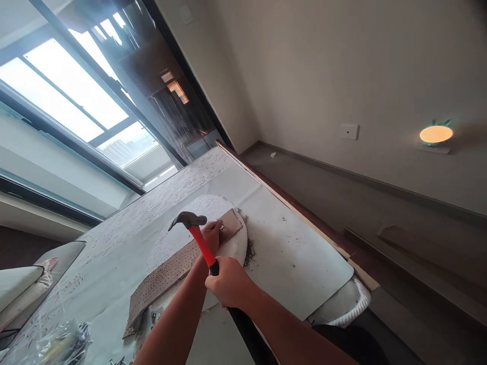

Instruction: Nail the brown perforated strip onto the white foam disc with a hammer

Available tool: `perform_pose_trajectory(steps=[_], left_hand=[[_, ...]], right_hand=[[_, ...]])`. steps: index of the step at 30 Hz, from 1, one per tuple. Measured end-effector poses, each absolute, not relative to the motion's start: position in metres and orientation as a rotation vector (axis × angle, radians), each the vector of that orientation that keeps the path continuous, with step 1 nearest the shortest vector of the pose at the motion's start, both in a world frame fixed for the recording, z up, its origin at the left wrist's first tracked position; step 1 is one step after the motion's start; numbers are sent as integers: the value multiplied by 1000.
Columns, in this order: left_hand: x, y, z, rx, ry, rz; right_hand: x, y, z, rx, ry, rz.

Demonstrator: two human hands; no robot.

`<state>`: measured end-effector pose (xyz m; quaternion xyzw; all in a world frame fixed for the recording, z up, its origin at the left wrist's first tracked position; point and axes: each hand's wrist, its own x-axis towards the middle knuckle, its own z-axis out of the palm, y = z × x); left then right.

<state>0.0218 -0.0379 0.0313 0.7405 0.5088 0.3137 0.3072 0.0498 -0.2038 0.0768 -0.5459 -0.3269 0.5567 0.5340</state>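
My right hand (229,283) is wrapped round the red-and-black handle of a claw hammer (198,238). The hammer's grey head (187,220) hangs raised just left of my left hand (212,234). The left hand's fingers are pinched together and pressed on the upper end of a long brown perforated strip (171,271); something small may be held there, too small to name. The strip lies across a round white textured board (201,213) on the table.
The table (297,253) is covered with grey sheet and scribbled-on paper. Dark crumbs lie by the board's right edge. A white rope (355,304) hangs at the near right corner. Crumpled plastic lies bottom left, with cushions at the left. A wall lamp (436,134) glows at right.
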Motion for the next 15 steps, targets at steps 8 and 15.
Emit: perform_pose_trajectory(steps=[8,15], left_hand=[[18,-26,19,1946,1291,846],[16,-27,13,1929,1316,835]], right_hand=[[54,-204,77,-1291,-755,1371],[56,-203,75,-1329,-771,1367]])
